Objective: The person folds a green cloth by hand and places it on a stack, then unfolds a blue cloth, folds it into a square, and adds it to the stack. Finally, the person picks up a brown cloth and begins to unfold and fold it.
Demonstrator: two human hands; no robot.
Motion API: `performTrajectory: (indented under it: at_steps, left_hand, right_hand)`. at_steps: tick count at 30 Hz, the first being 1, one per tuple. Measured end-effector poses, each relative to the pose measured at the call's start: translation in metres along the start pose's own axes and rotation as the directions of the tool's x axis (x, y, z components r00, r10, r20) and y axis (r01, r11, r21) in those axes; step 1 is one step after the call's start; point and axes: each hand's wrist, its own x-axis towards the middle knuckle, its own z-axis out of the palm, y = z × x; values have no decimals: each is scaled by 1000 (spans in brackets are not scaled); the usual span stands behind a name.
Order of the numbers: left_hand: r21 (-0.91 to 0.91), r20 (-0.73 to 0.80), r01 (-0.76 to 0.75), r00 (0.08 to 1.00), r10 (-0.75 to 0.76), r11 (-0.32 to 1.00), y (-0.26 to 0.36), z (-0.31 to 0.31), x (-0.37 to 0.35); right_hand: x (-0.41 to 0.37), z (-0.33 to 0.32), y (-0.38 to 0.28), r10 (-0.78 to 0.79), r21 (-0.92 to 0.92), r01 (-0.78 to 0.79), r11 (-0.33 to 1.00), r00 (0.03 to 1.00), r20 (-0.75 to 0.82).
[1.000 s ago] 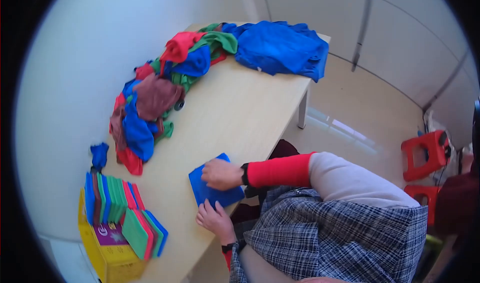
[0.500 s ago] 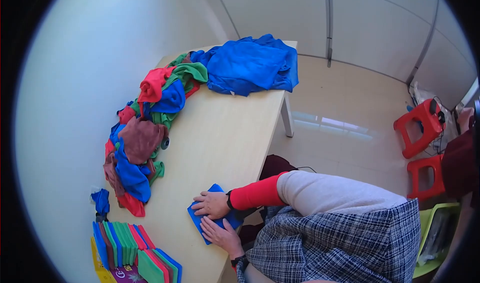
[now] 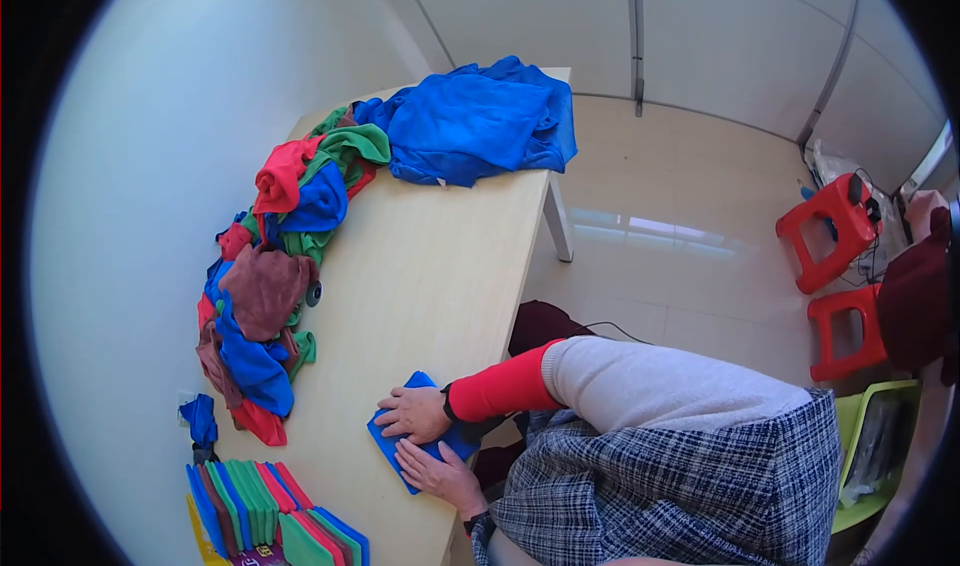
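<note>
A folded blue cloth lies on the table near its front edge. My right hand, below a red sleeve cuff and a dark wristband, rests flat on the cloth with its fingers stretched out. Just beside it, my left hand is also laid on the cloth, palm down, with the thumb apart from the fingers. The two hands are close together and cover much of the cloth. Neither hand grips anything.
Crumpled red, green, blue and brown cloths are heaped along the wall side of the table. A large blue cloth pile lies at the far end. Folded cloths stand in rows at lower left. Red stools are on the floor.
The camera view has shifted slightly, so most things sit a little further left. Both hands remain flat on the folded blue cloth, with little visible movement.
</note>
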Motion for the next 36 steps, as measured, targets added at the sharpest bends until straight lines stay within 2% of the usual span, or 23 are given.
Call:
performTrajectory:
  at_steps: [11, 36]
  left_hand:
    - [27, -40, -28, 999, 29, 999, -3, 6, -2]
    - [44, -25, -14, 1000, 15, 999, 0, 2, -1]
  right_hand:
    - [-1, 2, 0, -6, 37, 8, 999, 999, -54]
    - [1, 0, 1, 0, 15, 0, 1000, 1000, 9]
